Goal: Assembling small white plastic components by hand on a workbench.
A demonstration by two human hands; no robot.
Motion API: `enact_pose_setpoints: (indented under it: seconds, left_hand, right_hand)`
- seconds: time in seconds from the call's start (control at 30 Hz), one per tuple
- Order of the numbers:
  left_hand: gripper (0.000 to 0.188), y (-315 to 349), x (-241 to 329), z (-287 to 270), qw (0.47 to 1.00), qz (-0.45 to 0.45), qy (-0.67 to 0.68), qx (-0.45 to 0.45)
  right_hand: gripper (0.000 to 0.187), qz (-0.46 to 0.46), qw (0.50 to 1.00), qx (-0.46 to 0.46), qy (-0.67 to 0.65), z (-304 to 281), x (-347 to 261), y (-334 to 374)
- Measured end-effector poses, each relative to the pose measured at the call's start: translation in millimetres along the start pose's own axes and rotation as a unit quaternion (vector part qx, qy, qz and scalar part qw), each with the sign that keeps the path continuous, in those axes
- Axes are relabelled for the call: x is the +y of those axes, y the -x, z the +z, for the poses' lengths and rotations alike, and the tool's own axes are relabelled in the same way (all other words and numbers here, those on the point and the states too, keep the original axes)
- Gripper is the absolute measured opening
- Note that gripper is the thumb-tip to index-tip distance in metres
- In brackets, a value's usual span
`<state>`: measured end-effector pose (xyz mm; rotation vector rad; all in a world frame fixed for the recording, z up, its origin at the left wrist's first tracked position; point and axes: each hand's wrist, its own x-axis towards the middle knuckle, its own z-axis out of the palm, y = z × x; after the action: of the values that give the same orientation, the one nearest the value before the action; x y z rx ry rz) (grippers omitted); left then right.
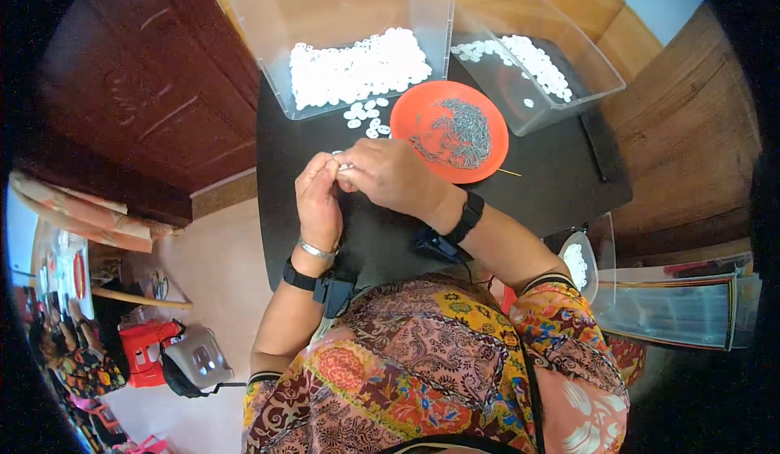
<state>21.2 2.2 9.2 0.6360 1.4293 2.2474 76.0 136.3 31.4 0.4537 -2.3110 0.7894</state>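
Over the dark table my two hands meet at the fingertips. My left hand (pixel 319 204) is closed, pinching a small white plastic piece (pixel 344 166) between thumb and fingers. Against that piece press the curled fingers of my right hand (pixel 396 174); whatever else they hold is hidden. Right behind the right hand lies a round orange-red plate (pixel 404 113) with a heap of small grey metal screws or pins (pixel 470 133). Loose white oval pieces (pixel 374 114) with holes are scattered beyond my fingers, left of the plate.
A tall clear bin (pixel 280 97) of white pieces stands at the table's back. Another clear bin (pixel 601 92) with more pieces sits back right. A thin yellowish stick (pixel 509 173) lies beside the plate. A clear container (pixel 600 275) of white pieces is near my right elbow.
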Motion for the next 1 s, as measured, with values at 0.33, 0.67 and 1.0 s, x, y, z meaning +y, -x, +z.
enact_pose_setpoints:
  seconds: [0.33,0.67,1.0]
  left_hand:
    - [0.020,-18,4,-27,0.985,0.092,0.014,0.146]
    - [0.019,-20,3,-32,0.981,0.070,0.023,0.181]
    - [0.019,-23,-2,-33,0.982,0.048,0.038,0.178]
  right_hand:
    - [0.018,0.180,0.910,0.251,0.277,-163,30,-31]
    - [0.013,0.169,0.982,-0.001,0.084,-74,24,-23]
    - [0.010,0.092,0.966,-0.191,0.150,24,40,-13]
